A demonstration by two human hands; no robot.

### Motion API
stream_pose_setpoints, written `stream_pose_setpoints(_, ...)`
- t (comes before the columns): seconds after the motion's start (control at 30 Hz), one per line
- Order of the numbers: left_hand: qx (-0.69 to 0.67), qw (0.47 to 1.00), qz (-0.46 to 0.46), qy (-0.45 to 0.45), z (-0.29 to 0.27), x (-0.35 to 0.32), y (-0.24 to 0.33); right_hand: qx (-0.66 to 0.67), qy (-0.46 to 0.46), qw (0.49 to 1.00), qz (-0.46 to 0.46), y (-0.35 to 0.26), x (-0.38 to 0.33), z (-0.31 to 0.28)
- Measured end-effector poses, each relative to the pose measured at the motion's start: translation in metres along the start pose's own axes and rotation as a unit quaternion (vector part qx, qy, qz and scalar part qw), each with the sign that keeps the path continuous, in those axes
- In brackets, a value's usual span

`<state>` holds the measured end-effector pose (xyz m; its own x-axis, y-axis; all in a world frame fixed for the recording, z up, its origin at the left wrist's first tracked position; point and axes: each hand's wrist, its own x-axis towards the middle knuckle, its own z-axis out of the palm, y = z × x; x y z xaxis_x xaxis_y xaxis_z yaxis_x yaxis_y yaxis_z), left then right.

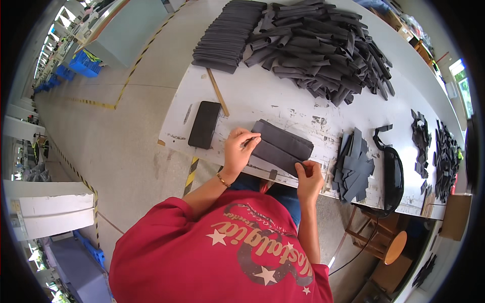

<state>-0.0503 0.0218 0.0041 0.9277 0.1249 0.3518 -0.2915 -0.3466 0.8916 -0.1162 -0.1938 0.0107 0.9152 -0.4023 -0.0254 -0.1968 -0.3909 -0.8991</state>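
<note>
Left fingers (247, 136) pinching the left end of dark grey fabric strips (283, 143), right fingers (314, 168) gripping the lower-right end, near the white table's (247, 96) front edge, black smartphone (204, 124) to the left

Bright light falling evenly around the fingers (252, 135), a window (461, 83) glowing far to their right; the white table (401, 123) bending beyond them, a black rim darkening the outermost edges

Phone (204, 124) on the table (283, 107) left of the strips (284, 143), pile (353, 169) to their right, heap (323, 53) behind.
</note>
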Motion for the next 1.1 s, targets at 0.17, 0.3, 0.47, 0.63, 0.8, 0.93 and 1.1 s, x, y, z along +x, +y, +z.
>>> stream_pose_setpoints(0.17,0.116,0.99,0.079,0.021,0.0,0.012,-0.013,-0.135,0.022,0.982,-0.128,0.005,0.002,0.009)
stream_pose_setpoints(0.3,0.024,0.997,0.037,0.066,0.004,0.075,-0.017,-0.143,0.096,0.979,-0.105,0.006,0.008,-0.018)
stream_pose_setpoints(0.47,-0.042,0.986,0.105,0.122,0.044,0.215,-0.034,-0.273,0.224,0.924,-0.145,0.042,0.023,-0.084)
stream_pose_setpoints(0.63,0.14,0.947,0.289,-0.01,0.091,0.328,-0.02,-0.298,0.27,0.911,-0.089,0.059,0.023,-0.13)
stream_pose_setpoints(0.8,0.23,0.934,0.229,-0.148,0.186,0.368,0.012,-0.305,0.251,0.915,-0.078,0.063,0.015,-0.123)
stream_pose_setpoints(0.93,0.24,0.904,0.251,-0.248,0.259,0.336,0.016,-0.296,0.244,0.923,-0.043,0.059,0.02,-0.111)
stream_pose_setpoints(1.1,0.253,0.852,0.288,-0.356,0.257,0.28,-0.004,-0.284,0.251,0.925,-0.028,0.059,0.024,-0.122)
